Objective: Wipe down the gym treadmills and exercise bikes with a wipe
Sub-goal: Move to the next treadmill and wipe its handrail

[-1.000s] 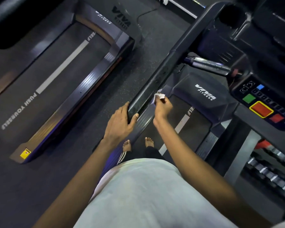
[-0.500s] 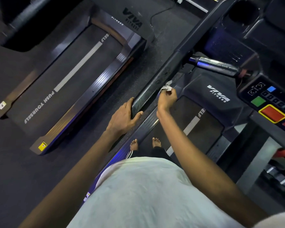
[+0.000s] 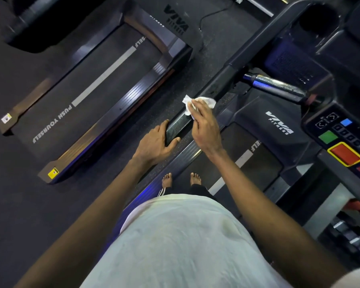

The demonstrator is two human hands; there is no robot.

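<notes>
Left hand (image 3: 158, 143) grips the handrail (image 3: 177, 127) end; at its 2 o'clock, right hand (image 3: 206, 129) presses a wipe (image 3: 204, 100) onto it, fingers curled.

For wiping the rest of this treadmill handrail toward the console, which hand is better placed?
The right hand: it holds the white wipe on the handrail, with the rest of the rail ahead of it. The left hand has no wipe; it grips the rail's near end.
</notes>
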